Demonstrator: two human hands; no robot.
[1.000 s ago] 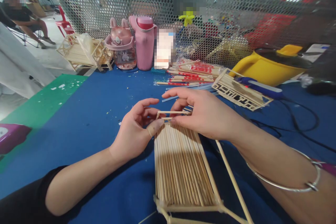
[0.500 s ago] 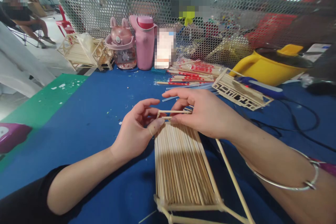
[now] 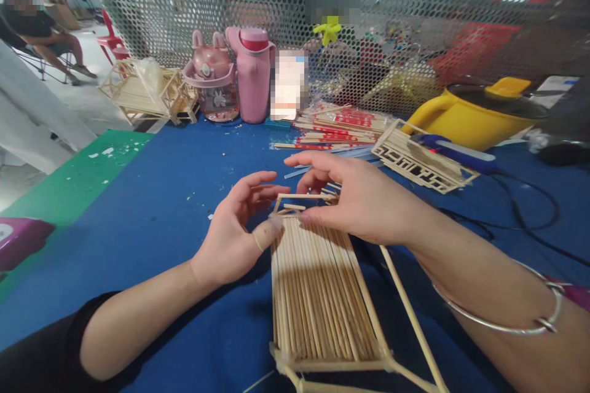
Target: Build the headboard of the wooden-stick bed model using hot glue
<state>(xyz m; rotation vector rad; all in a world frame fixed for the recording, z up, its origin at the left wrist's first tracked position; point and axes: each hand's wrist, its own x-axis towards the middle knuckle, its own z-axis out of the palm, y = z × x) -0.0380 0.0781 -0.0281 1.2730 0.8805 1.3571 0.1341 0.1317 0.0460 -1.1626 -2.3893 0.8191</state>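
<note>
A flat panel of pale wooden sticks lies on the blue table in front of me, with a thin stick frame at its far end and long diagonal sticks off its right side. My left hand is at the panel's far left corner, thumb against the edge, fingers spread. My right hand rests over the far end, thumb and fingers pinching a short stick piece beside the frame. A metal bangle circles my right forearm.
At the back stand two pink bottles, packs of wrapped sticks, a stick lattice piece, a blue glue gun with cable, a yellow pot and a stick model. A mesh screen rises behind. A person sits far left.
My left hand's fingers have lifted off the frame and opened, the thumb staying at the panel's corner. The right hand still holds the far end; a short stick piece now shows there.
</note>
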